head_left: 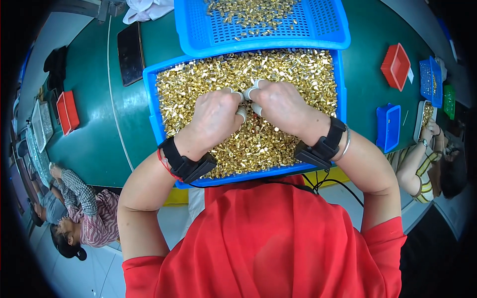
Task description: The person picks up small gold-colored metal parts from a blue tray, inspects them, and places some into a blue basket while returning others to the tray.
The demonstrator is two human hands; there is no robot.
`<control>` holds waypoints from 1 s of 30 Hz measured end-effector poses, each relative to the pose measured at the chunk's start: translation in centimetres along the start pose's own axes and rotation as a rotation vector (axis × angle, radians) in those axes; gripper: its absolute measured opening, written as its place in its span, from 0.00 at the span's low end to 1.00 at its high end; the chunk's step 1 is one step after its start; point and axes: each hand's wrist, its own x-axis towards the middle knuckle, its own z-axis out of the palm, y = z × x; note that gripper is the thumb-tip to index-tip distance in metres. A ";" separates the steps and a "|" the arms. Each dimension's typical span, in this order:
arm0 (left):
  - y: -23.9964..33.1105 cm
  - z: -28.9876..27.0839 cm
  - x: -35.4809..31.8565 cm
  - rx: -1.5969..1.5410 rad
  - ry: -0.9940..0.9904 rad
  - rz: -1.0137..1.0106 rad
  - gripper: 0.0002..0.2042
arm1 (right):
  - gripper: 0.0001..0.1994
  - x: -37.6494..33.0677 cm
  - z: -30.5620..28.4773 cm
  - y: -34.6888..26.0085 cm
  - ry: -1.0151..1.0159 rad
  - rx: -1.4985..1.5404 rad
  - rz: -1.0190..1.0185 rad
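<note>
A blue bin (341, 99) in front of me is filled with small gold-coloured metal pieces (268, 144), short and tube-like, some with hollow ends. Above the heap, near its middle, my left hand (214, 113) and my right hand (284, 105) come together, their fingertips almost touching. Both have curled, pinched fingers with pale covers on several fingertips. Whatever lies between the fingers is hidden or too small to name. A blue perforated basket (320, 22) rests at the bin's far edge, with more gold pieces spread in it.
Left on the green table (94, 149) lie a dark phone-like slab (130, 54) and a red tray (68, 112). To the right are another red tray (396, 67) and a blue tray (388, 127). Other people sit at both sides. Black cables (323, 185) hang by the bin's near edge.
</note>
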 end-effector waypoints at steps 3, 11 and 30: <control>0.0 0.0 0.1 -0.014 -0.010 -0.017 0.05 | 0.04 0.1 -0.2 0.2 -0.039 -0.007 -0.020; -0.5 0.3 0.2 -0.006 -0.031 0.003 0.06 | 0.06 0.4 0.1 0.0 -0.081 0.059 0.036; -0.6 1.1 0.1 -0.081 0.049 -0.029 0.07 | 0.07 0.3 0.3 0.0 -0.109 0.052 0.135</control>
